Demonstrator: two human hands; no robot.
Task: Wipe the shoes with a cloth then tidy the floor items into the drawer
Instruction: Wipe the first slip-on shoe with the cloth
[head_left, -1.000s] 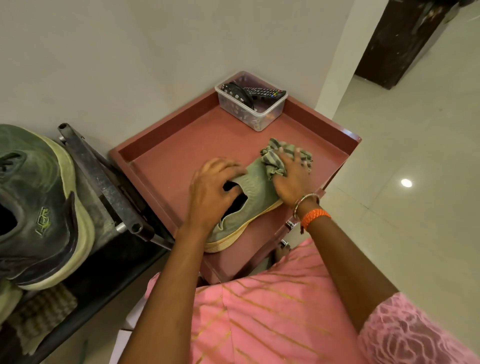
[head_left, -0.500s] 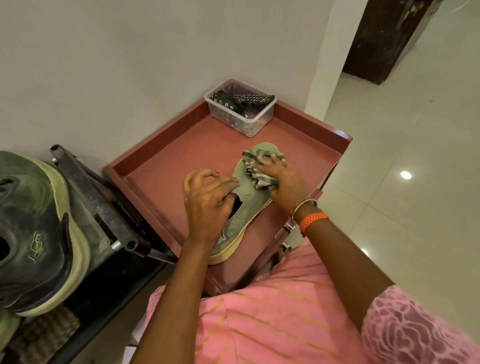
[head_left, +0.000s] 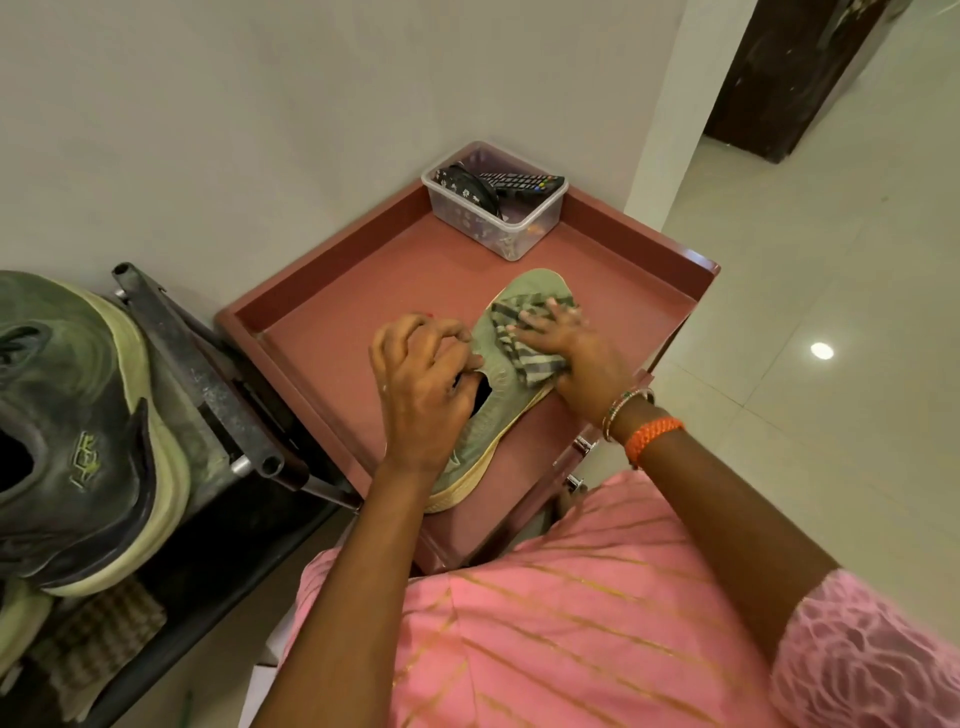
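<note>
- The red-brown counter (head_left: 363, 291) with raised edges carries the work; everything below is placed against it.
- A green shoe (head_left: 496, 395) lies near the counter's front edge, toe toward the wall.
- The left hand (head_left: 423, 384), fingers curled over the shoe's opening, steadies it; keep that hold firm.
- The right hand (head_left: 576, 358) presses a striped cloth (head_left: 524, 338) on the toe with fairly straight fingers; wipe in overlapping strokes toward the heel.
- A dark sneaker (head_left: 78, 431) sits on a rack left of the counter.
- A clear tub (head_left: 519, 228) with a remote sits at the counter's back corner, out of the way.

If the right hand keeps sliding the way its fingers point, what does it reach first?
Probably the shoe's toe, past the cloth under the right hand; beyond that the clear plastic box, though depth is uncertain.
</note>
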